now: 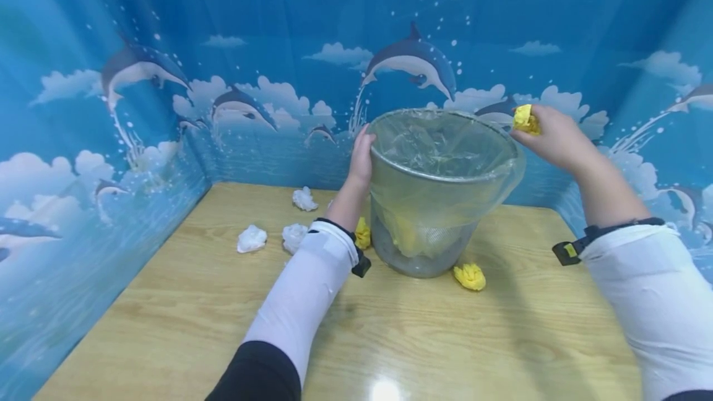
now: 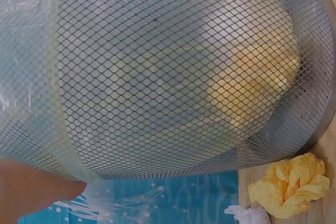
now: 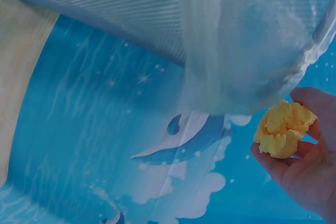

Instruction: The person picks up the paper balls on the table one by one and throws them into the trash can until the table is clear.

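A mesh wastebasket (image 1: 429,197) lined with a thin, see-through plastic bag (image 1: 501,172) stands on the table. The bag is folded over its rim, and yellow and white crumpled paper shows through the mesh in the left wrist view. My left hand (image 1: 361,159) holds the basket's left side near the rim, its thumb against the liner; the other fingers are mostly hidden. Just outside the right rim, my right hand (image 1: 562,135) pinches a yellow crumpled paper ball (image 3: 283,129) between thumb and fingers.
A yellow paper ball (image 1: 470,276) lies before the basket and another yellow ball (image 2: 289,184) beside its left foot. Several white crumpled balls, including one white ball (image 1: 252,238), lie to the left on the wooden table (image 1: 184,302). A blue dolphin-print curtain (image 1: 267,30) surrounds the table.
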The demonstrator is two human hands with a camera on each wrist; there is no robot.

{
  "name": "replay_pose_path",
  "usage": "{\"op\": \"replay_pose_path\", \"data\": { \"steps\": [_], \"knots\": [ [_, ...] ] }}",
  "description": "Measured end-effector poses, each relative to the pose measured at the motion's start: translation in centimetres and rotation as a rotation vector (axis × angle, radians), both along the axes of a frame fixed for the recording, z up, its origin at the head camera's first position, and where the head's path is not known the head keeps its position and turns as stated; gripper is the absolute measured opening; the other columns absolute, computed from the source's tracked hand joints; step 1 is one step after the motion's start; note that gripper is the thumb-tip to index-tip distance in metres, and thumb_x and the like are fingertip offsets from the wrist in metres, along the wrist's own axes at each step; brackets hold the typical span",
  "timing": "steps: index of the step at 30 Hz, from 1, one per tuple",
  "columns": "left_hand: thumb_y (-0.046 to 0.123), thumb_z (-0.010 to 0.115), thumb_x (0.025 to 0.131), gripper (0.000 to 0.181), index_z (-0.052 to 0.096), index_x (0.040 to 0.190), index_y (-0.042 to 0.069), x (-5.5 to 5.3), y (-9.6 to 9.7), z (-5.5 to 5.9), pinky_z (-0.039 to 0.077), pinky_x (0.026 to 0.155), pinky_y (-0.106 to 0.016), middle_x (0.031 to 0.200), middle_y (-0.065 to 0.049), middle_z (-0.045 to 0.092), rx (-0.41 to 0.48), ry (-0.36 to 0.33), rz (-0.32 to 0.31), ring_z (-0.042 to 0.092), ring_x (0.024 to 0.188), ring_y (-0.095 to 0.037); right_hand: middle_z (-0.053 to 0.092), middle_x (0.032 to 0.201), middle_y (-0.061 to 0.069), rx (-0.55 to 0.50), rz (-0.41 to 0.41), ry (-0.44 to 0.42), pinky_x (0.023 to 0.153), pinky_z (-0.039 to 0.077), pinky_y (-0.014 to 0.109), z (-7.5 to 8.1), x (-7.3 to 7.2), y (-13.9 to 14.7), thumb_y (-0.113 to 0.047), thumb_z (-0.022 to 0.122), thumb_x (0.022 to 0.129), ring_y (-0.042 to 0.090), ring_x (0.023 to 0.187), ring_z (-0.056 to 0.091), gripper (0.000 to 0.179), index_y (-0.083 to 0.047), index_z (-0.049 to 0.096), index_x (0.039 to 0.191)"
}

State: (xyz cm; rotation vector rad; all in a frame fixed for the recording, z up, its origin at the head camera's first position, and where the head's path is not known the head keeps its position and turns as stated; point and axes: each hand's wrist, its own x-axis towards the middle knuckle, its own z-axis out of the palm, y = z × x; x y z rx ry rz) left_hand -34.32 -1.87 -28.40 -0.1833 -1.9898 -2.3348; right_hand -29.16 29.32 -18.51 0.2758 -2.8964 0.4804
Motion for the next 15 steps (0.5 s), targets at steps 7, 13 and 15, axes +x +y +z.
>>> {"op": "replay_pose_path", "data": {
  "steps": [7,13,15],
  "knots": [
    [0.033,0.032,0.096,0.061,0.022,0.155,0.019,0.0,0.0,0.0,0.018,0.12,-0.045,0.162,-0.001,0.019,0.0,0.002,0.0,0.016,0.149,-0.022,0.048,0.11,0.028,0.004,0.042,-0.006,0.064,0.048,0.043,0.8,-0.2,-2.4,-0.033,0.048,0.1,0.039,0.091,0.051,0.055,0.01,0.039,0.134],
    [0.034,0.032,0.096,0.062,0.022,0.155,0.017,-0.1,0.1,0.0,0.018,0.12,-0.046,0.161,-0.002,0.02,-0.004,0.006,0.008,0.017,0.149,-0.023,0.049,0.101,0.022,0.025,0.086,-0.012,0.059,0.044,0.035,1.0,-0.4,-4.3,-0.033,0.051,0.099,0.031,0.082,0.051,0.046,0.006,0.045,0.124],
    [0.034,0.032,0.096,0.062,0.022,0.155,0.017,-0.1,0.1,0.0,0.017,0.12,-0.046,0.161,-0.002,0.02,-0.001,0.008,0.01,0.017,0.149,-0.024,0.049,0.101,0.022,0.029,0.109,-0.014,0.059,0.044,0.036,1.1,-0.4,-4.9,-0.032,0.051,0.099,0.031,0.082,0.05,0.047,0.006,0.044,0.126]
  ]
}}
